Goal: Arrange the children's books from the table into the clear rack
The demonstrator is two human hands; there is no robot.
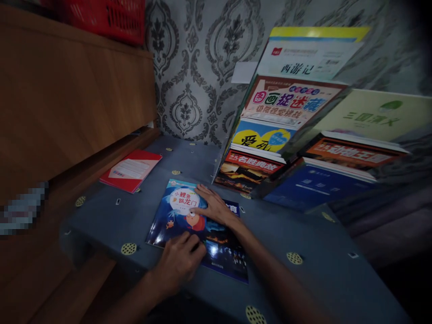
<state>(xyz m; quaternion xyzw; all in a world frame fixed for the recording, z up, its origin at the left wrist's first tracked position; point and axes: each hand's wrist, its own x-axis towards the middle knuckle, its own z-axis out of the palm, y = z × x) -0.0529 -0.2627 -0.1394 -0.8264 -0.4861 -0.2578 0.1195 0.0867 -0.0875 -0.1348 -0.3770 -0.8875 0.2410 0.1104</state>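
A blue children's picture book [175, 225] with a white title circle and an orange fish lies flat on the cloth. It overlaps a dark blue book [229, 263] with a night scene on its cover. My right hand [214, 207] rests spread over the picture book's upper right side, thumb toward the title. At the near edge of the same book, my left hand [180, 261] is closed, its fingers curled at the lower corner. Exactly how the fingertips hold the corner is hidden.
Books stand tiered in a rack [221, 153] at the back right, with a blue book [317, 184] in its front row. A red booklet [131, 168] lies at the left, beside a wooden cabinet [77, 85]. A red basket [124, 20] sits on the cabinet.
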